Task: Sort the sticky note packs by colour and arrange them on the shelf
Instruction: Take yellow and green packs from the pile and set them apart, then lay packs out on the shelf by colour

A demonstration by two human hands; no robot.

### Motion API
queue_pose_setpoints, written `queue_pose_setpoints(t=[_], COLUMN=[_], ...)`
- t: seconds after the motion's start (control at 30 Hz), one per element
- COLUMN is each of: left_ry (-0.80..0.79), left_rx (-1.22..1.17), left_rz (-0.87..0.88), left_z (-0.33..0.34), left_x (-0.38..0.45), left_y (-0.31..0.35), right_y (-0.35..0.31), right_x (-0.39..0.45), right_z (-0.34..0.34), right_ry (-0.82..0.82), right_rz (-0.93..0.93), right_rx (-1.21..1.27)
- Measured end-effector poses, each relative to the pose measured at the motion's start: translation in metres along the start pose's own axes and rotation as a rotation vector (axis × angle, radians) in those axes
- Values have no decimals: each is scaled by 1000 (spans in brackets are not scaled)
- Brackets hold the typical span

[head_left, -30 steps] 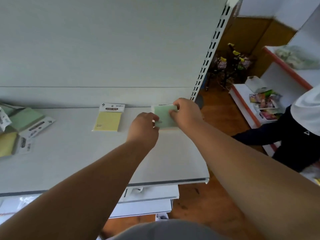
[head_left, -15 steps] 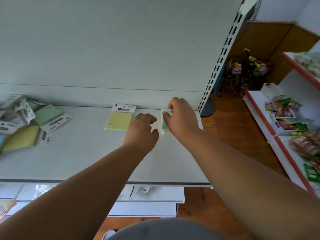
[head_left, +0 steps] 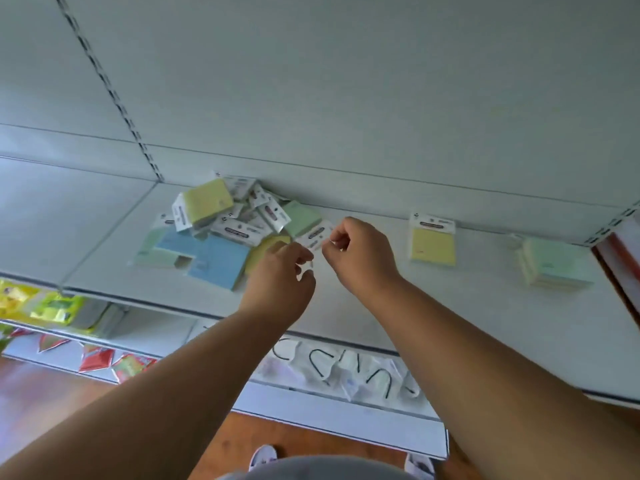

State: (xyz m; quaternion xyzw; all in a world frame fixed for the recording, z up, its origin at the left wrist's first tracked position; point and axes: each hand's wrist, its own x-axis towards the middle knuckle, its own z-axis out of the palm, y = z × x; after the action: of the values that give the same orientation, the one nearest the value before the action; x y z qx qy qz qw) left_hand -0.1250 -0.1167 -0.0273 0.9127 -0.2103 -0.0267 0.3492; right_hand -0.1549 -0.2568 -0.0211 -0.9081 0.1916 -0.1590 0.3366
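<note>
A white shelf point(head_left: 450, 306) runs across the view, seen from above by a person whose two bare forearms reach in from the bottom edge. At the left of the shelf, against the back panel, a loose pile point(head_left: 221, 230) of sticky note packs lies jumbled; the packs overlap so much that an exact count is not possible, though yellow, green and blue ones show, with white header cards pointing every way. The left hand point(head_left: 280, 278) hovers at the pile's right edge, fingers curled, covering part of a yellow pack; whether it holds anything cannot be told. Just beside it, the right hand point(head_left: 360, 254) has its fingers curled, thumb and forefinger close together by the white header card of a green pack point(head_left: 301, 218); whether they pinch that card is unclear. Right of the hands, one yellow pack point(head_left: 433, 245) lies flat alone, its long axis running front to back, header toward the back panel. Further right, near the shelf's end, a small green stack point(head_left: 550, 263) lies flat; its pack count is blurred. Lower shelves hold blurred goods, cut off at the left edge.
</note>
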Motion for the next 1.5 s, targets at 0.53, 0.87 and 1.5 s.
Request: queue_pose_setpoints(t=[0.53,0.87,1.5], left_ry=[65,-94,-284], left_rx=[177,-220,291], left_rz=[-179,201,107], left_z=[-68,-23,66], left_x=[25,38,97], left_y=[-115,-58,27], right_y=[-96,-30,54], right_x=[22,26,99], right_z=[117,30,-7], right_ry=[-97,154,-91], right_rz=[510,408,304], right_rx=[419,399,-458])
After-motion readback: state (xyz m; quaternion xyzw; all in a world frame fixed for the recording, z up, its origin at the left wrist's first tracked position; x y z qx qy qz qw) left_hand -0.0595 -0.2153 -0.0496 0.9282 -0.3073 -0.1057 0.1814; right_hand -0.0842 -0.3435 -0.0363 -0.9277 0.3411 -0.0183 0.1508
